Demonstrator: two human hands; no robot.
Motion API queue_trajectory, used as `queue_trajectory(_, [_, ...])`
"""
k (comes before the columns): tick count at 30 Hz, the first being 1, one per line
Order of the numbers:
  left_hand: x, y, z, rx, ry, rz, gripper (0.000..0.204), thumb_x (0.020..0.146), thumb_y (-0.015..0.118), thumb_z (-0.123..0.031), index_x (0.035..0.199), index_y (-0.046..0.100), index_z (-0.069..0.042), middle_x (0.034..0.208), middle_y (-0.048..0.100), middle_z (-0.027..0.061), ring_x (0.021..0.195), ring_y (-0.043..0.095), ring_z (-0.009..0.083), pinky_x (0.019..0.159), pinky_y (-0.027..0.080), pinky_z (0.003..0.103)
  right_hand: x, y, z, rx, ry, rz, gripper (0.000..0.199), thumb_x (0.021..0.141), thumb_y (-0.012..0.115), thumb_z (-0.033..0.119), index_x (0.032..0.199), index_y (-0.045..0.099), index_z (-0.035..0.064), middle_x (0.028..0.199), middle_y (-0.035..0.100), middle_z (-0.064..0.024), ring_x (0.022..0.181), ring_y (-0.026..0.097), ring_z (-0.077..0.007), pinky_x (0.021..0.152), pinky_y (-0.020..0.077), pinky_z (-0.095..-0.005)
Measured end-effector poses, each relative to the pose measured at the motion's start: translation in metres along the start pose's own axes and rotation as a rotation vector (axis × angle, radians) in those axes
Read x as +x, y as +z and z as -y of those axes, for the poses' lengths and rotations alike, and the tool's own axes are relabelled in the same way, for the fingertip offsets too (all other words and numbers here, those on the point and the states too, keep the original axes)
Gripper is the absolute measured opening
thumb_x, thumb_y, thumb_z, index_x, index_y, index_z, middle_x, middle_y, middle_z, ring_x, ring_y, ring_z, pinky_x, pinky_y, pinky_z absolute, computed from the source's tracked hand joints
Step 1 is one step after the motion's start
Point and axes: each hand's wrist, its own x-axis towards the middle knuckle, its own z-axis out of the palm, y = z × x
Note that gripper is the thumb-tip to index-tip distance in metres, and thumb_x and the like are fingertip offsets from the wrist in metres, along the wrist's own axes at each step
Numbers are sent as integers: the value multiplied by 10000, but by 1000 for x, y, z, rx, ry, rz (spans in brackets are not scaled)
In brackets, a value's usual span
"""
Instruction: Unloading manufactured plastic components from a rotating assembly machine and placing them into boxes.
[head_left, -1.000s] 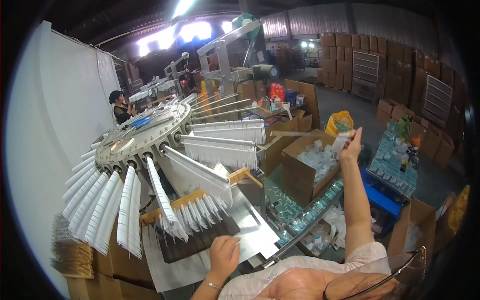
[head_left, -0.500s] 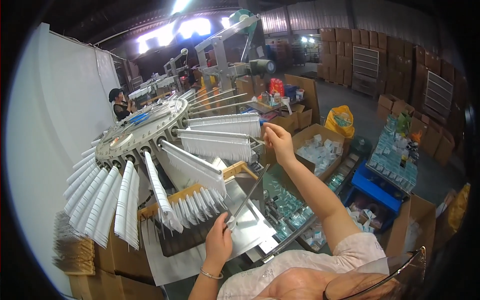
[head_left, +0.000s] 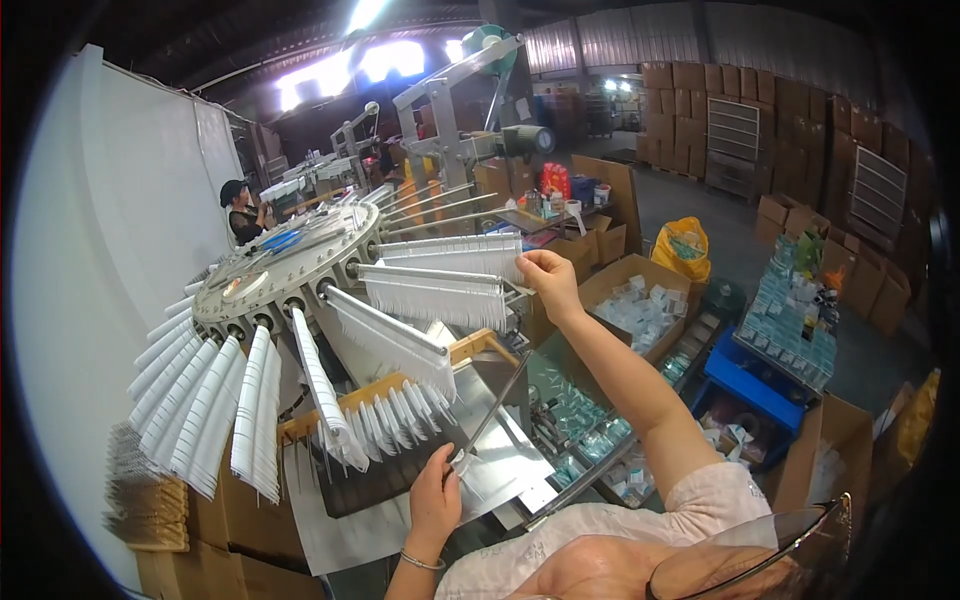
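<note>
right hand (head_left: 553, 284) pinches white sheets (head_left: 465, 256) at its left — left hand (head_left: 434, 497) grips thin rod (head_left: 505, 398)

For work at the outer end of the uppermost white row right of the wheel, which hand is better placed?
Probably the right hand: it is at that end of the white row. The left hand is lower down and holds a thin metal rod.

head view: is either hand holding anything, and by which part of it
The left hand holds a thin rod by its near end. The right hand is at the outer end of a white row; grip unclear.
</note>
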Motion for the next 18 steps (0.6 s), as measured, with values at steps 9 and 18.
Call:
queue_trajectory(9, [0,1,0,5,8,8,372,739,466,51,1107,445,1,688,468,82,574,452,142,546,390,240,-15,-20,-9,65,13,-93,138,764,606,150,789,582,16,605,483,50,505,381,-14,460,280,-167])
queue_trajectory(18, [9,8,-12,157,122,-130,424,735,480,47,1151,421,-14,727,492,100,622,496,207,605,418,277,-116,-22,14,27,362,528,118,746,625,116,799,595,15,641,534,28,558,452,-37,500,364,-185])
